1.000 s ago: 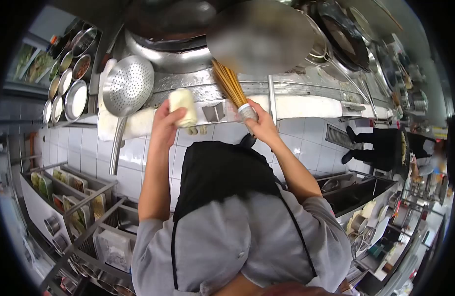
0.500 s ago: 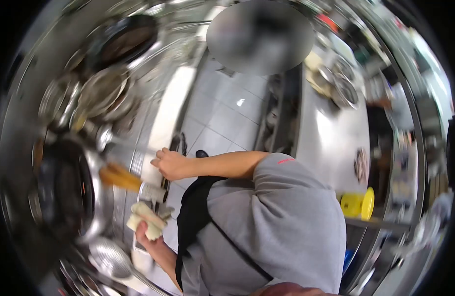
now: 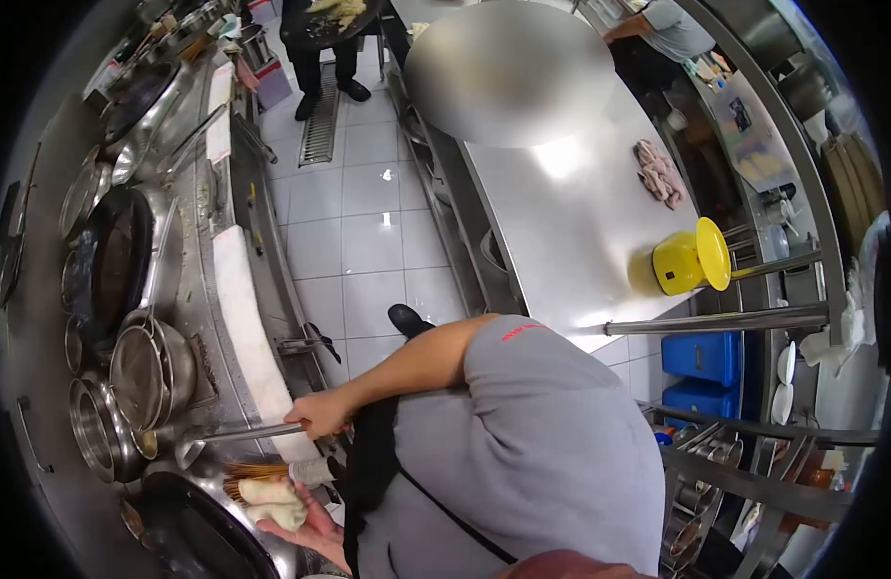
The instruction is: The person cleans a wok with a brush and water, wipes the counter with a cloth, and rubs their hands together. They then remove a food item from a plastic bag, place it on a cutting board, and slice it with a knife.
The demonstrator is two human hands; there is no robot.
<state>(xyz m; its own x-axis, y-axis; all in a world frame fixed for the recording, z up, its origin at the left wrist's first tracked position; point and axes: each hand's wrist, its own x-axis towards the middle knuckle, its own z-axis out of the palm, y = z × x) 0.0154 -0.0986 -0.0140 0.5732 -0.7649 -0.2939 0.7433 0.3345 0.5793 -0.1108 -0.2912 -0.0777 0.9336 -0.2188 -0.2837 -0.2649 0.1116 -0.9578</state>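
Long-handled steel ladle lies across the front edge of the steel cooking range, its small bowl resting just beside the round steel pots near the range's front. My right hand is clamped around the end of its handle, fingers wrapped fully closed, at the lower end of the long white cloth strip that runs along that front edge. My left hand is lower down, at the near corner of the range, fingers curled up under a folded cream cloth and holding it tight. A bundled bamboo brush with a metal collar lies just above that cloth and touches it; I cannot tell whether my left fingers grip the brush as well. Beside it sits the rim of a dark round wok, and a second dark wok sits further along the range. Across the white tiled floor stands a bare steel counter carrying a yellow plastic tub near its far edge and a crumpled pinkish rag. Blue plastic crates sit below that counter.
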